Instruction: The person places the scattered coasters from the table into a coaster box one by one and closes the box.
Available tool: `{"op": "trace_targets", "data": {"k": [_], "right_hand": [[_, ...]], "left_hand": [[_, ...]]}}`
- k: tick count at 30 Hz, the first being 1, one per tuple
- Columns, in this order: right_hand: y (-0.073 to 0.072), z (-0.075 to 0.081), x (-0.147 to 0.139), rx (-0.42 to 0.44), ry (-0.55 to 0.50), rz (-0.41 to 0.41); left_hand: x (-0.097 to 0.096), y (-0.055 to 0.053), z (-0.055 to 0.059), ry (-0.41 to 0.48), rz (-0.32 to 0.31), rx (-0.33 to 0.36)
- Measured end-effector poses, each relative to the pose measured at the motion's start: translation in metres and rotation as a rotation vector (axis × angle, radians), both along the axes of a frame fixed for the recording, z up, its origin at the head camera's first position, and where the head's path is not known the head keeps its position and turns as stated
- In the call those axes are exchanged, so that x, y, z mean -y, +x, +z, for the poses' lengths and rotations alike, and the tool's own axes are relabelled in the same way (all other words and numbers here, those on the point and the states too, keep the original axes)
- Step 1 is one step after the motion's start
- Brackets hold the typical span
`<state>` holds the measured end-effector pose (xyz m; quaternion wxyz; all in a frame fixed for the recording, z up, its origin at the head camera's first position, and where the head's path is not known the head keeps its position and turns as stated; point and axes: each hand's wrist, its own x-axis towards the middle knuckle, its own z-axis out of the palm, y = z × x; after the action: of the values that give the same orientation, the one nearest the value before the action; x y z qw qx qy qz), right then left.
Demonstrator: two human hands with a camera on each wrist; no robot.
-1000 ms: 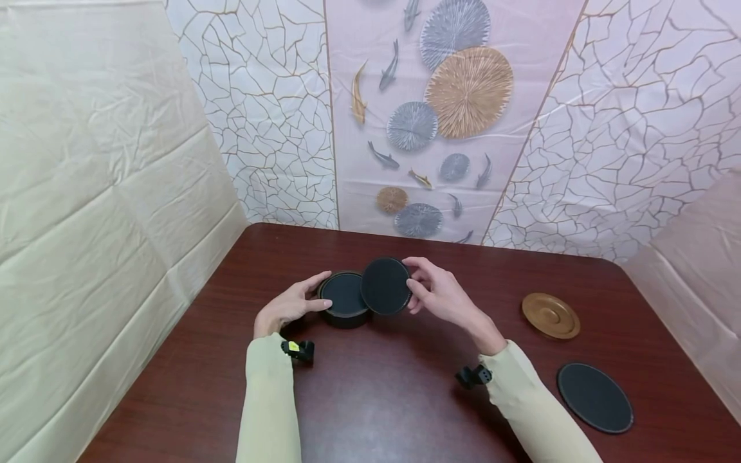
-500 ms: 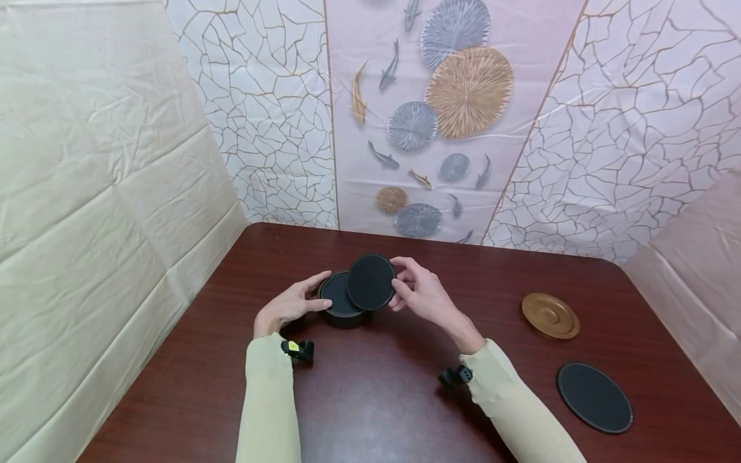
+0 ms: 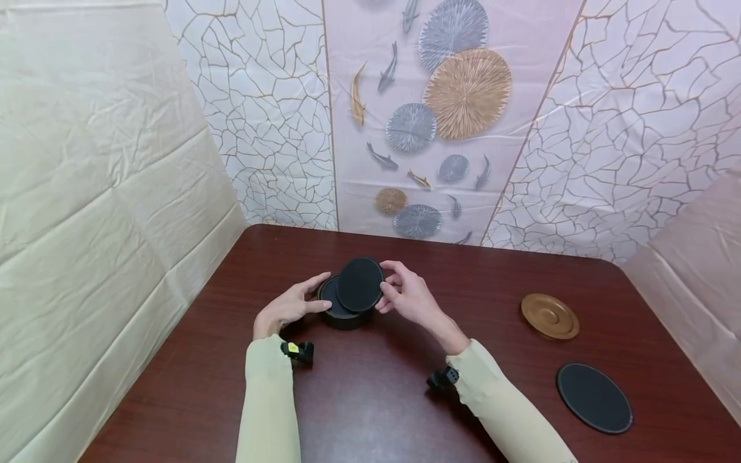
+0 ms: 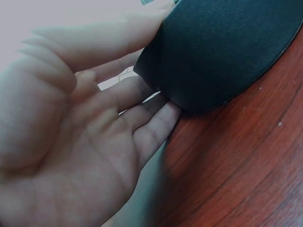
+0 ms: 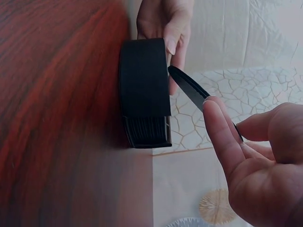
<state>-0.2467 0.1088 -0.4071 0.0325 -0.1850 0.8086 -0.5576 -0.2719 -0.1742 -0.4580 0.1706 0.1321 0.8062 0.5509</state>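
A round black coaster holder (image 3: 345, 321) stands on the table, gripped at its left side by my left hand (image 3: 291, 305), thumb at the near rim and fingers round the far side. In the right wrist view, a slot in the holder's wall (image 5: 144, 78) shows a stack of thin coasters (image 5: 147, 130) inside. Pinched at its right edge by my right hand (image 3: 408, 297), a round black coaster (image 3: 360, 285) is tilted above the holder and overlaps its top in the head view. Its lower edge (image 5: 176, 73) comes close to the holder's rim.
To the right on the dark red wooden table (image 3: 370, 399) lie a brown round dish-like disc (image 3: 550, 316) and a larger flat black disc (image 3: 595, 398). Cloth hangings (image 3: 278, 116) enclose the table at the back and sides.
My right hand has moved left with the coaster, which now covers more of the holder's top. The left hand has stayed in place on the holder.
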Motion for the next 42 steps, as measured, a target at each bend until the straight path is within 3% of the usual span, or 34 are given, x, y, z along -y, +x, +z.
{"op": "trace_targets", "data": {"k": [12,25,32,42], "right_hand": [[0.001,-0.005,0.011,0.037,0.044,0.022],[-0.005,-0.007,0.014,0.078,0.174,0.019],[-0.006,-0.004,0.013,0.086,0.239,0.060],[-0.008,-0.005,0.018,0.054,0.278,0.001]], "left_hand": [[-0.003,0.000,0.000,0.026,-0.003,0.001],[-0.002,0.001,0.001,0.030,-0.005,0.008],[-0.001,0.000,0.000,0.029,-0.004,0.006],[-0.001,0.000,-0.001,0.039,-0.008,-0.002]]}}
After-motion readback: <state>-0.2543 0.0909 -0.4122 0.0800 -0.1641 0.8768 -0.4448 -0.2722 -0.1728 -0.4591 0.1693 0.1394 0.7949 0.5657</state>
